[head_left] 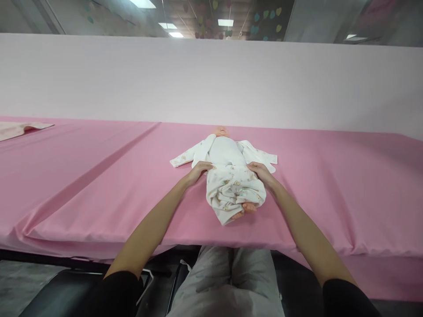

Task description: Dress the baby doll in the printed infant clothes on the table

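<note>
A baby doll (220, 131) lies on its back on the pink table cover (99, 176), head away from me. It wears a white top, and white printed trousers (233, 189) are bunched over its legs, with the feet (246, 209) poking out at the near end. My left hand (199, 169) grips the trousers' waist at the doll's left side, fingers curled on the fabric. My right hand (261, 171) grips the waist on the other side. The top's sleeves spread out to both sides.
A pale pink garment (20, 128) lies flat at the far left of the table. A pale wall panel (211, 79) rises behind the table. The table's near edge runs just above my lap (228, 281).
</note>
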Available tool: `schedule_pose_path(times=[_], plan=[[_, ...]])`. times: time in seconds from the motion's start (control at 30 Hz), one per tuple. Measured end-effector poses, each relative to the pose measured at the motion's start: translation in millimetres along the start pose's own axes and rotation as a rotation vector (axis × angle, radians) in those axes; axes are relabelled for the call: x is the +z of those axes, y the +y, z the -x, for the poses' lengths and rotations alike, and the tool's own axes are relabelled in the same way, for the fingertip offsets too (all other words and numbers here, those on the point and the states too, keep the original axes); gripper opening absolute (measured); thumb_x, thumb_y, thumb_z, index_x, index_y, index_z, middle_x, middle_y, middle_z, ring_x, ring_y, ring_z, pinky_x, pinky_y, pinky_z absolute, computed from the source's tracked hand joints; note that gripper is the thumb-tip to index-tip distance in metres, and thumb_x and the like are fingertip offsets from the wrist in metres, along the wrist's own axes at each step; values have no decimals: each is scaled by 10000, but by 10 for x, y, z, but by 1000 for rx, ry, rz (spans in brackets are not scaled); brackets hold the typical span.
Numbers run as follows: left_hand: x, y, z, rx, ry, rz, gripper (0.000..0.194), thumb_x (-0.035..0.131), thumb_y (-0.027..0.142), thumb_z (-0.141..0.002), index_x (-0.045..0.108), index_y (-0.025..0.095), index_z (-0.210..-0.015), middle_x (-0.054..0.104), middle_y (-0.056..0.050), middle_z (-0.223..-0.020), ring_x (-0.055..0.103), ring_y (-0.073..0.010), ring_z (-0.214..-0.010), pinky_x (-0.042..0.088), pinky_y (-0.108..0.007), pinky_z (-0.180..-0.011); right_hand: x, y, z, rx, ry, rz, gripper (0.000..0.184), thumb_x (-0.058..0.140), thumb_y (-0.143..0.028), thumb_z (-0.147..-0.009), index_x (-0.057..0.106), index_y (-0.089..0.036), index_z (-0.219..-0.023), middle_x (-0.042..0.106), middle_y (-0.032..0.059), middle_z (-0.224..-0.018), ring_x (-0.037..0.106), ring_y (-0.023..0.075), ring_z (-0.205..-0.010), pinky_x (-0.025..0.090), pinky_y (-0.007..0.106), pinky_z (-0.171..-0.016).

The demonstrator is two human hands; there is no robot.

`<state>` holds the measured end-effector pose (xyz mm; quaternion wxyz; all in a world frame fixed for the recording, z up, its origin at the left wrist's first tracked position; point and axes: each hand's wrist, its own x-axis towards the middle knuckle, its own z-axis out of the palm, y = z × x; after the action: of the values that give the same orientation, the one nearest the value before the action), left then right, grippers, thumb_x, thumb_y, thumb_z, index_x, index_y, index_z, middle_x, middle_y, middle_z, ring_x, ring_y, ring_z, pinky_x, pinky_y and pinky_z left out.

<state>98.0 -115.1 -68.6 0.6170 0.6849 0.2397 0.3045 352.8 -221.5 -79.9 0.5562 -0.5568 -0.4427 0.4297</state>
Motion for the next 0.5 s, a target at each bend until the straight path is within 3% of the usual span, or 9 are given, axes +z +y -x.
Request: schedule_pose_path(times=[0.1, 0.27, 0.37, 0.43, 0.5], plan=[[-9, -40, -32, 46, 105, -51, 295, 590, 368, -713, 477, 153, -546, 423, 20, -561, 383, -92, -570, 308, -237, -559, 4, 15, 5, -1, -89, 22, 298, 710, -412, -592, 536, -181, -663, 510, -47, -588, 429, 93, -529, 314, 223, -503], [-9, -98, -61, 120, 206, -324, 361, 463, 492, -814, 474, 177, -639, 463, 12, -634, 443, -122, -643, 374, -253, -638, 2, 43, -120, -24, -11, 81, 301, 662, -457, -643, 537, -191, -713, 530, -39, -636, 462, 108, -573, 360, 234, -544], [-25, -96, -132, 295, 293, -641, 341, 396, 481, -860, 518, 180, -756, 553, -58, -964, 501, -178, -955, 397, -293, -866, 31, -5, -288, -108, 28, 150, 292, 658, -452, -635, 548, -193, -715, 624, 15, -860, 548, 148, -733, 418, 265, -659], [-30, -81, -219, 352, 308, -764, 319, 354, 446, -889, 525, 178, -863, 518, -94, -1157, 460, -199, -1114, 358, -314, -961, 67, -31, -421, -188, 47, 153, 284, 667, -435, -618, 529, -191, -668, 610, 50, -1086, 569, 180, -893, 428, 289, -750], [-27, -66, -333, 287, 324, -823, 317, 300, 428, -911, 501, 182, -901, 566, -104, -1059, 515, -215, -1037, 382, -333, -906, 115, -23, -553, -247, 83, 137, 297, 661, -439, -615, 490, -196, -624, 603, 56, -1119, 567, 190, -939, 425, 304, -781]])
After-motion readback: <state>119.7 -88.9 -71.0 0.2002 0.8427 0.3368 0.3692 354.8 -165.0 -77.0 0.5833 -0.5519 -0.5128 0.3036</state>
